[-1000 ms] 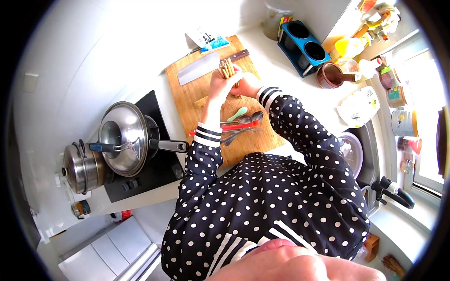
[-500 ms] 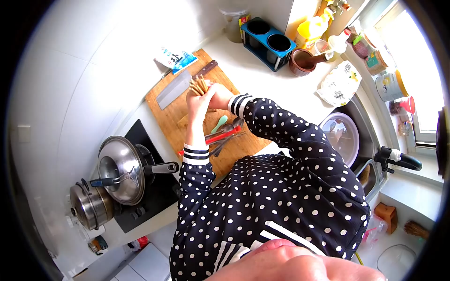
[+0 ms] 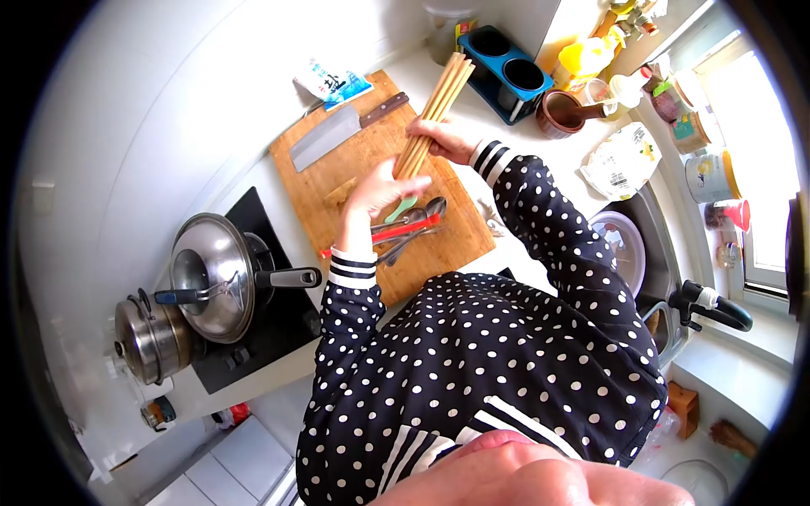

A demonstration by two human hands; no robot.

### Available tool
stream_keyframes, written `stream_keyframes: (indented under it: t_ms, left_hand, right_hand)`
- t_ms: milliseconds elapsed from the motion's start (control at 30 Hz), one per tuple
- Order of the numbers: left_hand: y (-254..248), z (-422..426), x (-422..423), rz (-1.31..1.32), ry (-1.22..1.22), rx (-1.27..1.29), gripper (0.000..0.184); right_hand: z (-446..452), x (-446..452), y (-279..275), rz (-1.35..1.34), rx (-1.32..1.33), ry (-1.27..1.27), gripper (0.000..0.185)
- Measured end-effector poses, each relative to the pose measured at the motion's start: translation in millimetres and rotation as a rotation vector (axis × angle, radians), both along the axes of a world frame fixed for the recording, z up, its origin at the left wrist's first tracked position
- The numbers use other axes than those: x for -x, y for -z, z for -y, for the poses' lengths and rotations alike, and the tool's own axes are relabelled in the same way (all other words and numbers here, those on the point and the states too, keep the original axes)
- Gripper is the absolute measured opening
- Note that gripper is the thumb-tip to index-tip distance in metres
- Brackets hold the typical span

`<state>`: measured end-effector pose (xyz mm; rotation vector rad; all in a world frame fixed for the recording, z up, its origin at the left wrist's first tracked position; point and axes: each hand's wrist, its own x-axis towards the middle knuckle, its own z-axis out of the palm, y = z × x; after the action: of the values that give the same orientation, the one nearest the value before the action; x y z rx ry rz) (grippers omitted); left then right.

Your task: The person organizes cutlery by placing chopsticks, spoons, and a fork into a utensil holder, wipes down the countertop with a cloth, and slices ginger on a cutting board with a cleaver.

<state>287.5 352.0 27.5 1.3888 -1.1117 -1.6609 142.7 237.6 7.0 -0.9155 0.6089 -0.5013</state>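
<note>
My right hand (image 3: 447, 140) is closed around a bundle of wooden chopsticks (image 3: 440, 101), which slants over the far right part of the cutting board (image 3: 308, 139). At the bundle's lower end, my left hand (image 3: 380, 192) has its fingers apart, close to or touching the sticks. Below the hands on the board lie several metal spoons (image 3: 435, 207), a light green utensil (image 3: 402, 208) and a long red utensil (image 3: 384, 235). A cleaver (image 3: 327, 139) with a brown handle rests near the far edge. Left of my left hand is a yellowish-brown lump (image 3: 339, 192).
A blue utensil holder (image 3: 506, 69) with two dark cups stands behind, beside a brown mortar (image 3: 560, 116). A salt bag (image 3: 333, 84) lies at the board's far edge. Left are a lidded wok (image 3: 215, 278) and a steel pot (image 3: 152, 341). The sink, right, holds a basin (image 3: 620, 240).
The chopsticks have moved right and now stand up with their length showing. My right hand has shifted right with them, while my left hand has loosened and spread its fingers.
</note>
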Motion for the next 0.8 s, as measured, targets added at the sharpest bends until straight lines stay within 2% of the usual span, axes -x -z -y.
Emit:
stream_keyframes:
  t_ms: [33, 67, 133, 233, 267, 333, 367, 400, 467, 567, 633, 733, 800]
  left_hand:
    - [8, 1, 8, -0.027, -0.011, 0.050, 0.030]
    - [12, 3, 11, 0.103, -0.065, 0.053, 0.032]
    - [19, 9, 17, 0.547, -0.169, 0.230, 0.032]
    - [11, 14, 30, 0.702, -0.155, 0.363, 0.046]
    - [12, 14, 33, 0.708, -0.195, 0.446, 0.051]
    - [15, 10, 37, 0.714, -0.283, 0.609, 0.061]
    - [18, 8, 32, 0.678, -0.286, 0.589, 0.070]
    - [19, 2, 29, 0.679, -0.293, 0.558, 0.067]
    - [19, -13, 24, 0.682, -0.307, 0.497, 0.061]
    - [20, -38, 22, 0.678, -0.337, 0.471, 0.055]
    - [21, -59, 20, 0.661, -0.369, 0.449, 0.048]
    - [29, -92, 15, 0.631, -0.465, 0.407, 0.043]
    - [36, -118, 12, 0.609, -0.560, 0.429, 0.032]
  right_hand:
    - [-1, 1, -4, -0.026, 0.027, -0.019, 0.021]
    - [0, 4, -7, -0.016, 0.054, -0.012, 0.024]
    - [4, 10, -11, -0.085, 0.083, 0.068, 0.028]
    - [9, 30, -14, -0.129, 0.284, 0.181, 0.028]
    - [12, 40, -22, -0.159, 0.342, 0.224, 0.028]
    - [36, 69, -34, -0.230, 0.726, 0.492, 0.027]
    - [49, 82, -50, -0.276, 0.764, 0.667, 0.026]
    - [62, 95, -60, -0.323, 0.795, 0.844, 0.026]
    - [113, 129, -47, -0.551, 0.944, 1.011, 0.027]
    - [121, 134, -63, -0.637, 0.991, 1.078, 0.028]
    - [132, 135, -48, -0.681, 0.945, 1.045, 0.028]
    - [147, 135, -18, -0.738, 1.084, 1.039, 0.034]
    - [151, 136, 0, -0.909, 0.998, 1.029, 0.040]
